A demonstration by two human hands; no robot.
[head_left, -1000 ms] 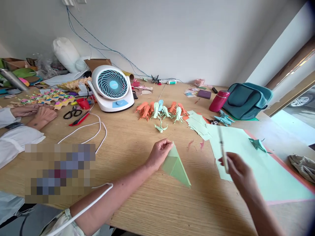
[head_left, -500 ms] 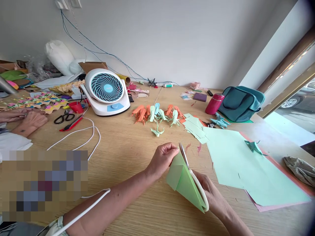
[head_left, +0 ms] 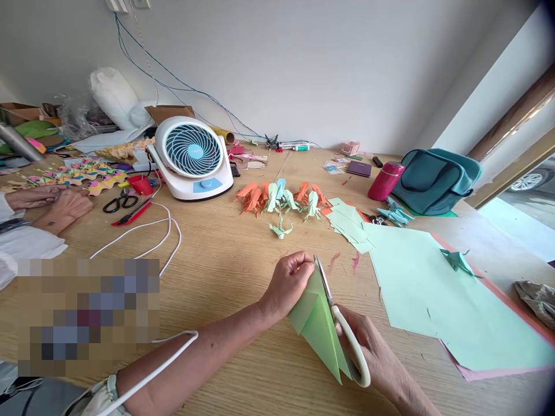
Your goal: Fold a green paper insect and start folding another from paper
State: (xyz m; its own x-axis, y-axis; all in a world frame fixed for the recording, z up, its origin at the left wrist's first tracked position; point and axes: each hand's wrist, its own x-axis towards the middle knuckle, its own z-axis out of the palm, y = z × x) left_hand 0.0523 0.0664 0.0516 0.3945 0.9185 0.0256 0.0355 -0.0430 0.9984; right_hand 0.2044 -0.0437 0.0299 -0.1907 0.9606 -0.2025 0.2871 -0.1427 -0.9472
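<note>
My left hand (head_left: 288, 283) pinches the upper tip of a folded sheet of light green paper (head_left: 318, 329). In my right hand (head_left: 364, 341) is a pair of scissors (head_left: 353, 346) with cream handles. Their blades point away from me and lie along the right edge of the paper, near my left fingertips. Part of the paper hangs down in loose pointed layers beside the handles. Beyond my hands stand several folded orange and pale green paper figures (head_left: 288, 199), and one green figure (head_left: 281, 229) lies nearer to me.
Large pale green sheets (head_left: 433, 294) lie at right, with smaller green sheets (head_left: 349, 222) behind. A white fan (head_left: 195, 153), black scissors (head_left: 120, 200), a red bottle (head_left: 385, 180) and a teal bag (head_left: 437, 179) stand farther off. Another person's hands (head_left: 65, 207) rest at far left.
The paper's lower layers have swung left and spread apart from the scissor handles. The scissors stay at the paper's right edge. The whole view has shifted slightly.
</note>
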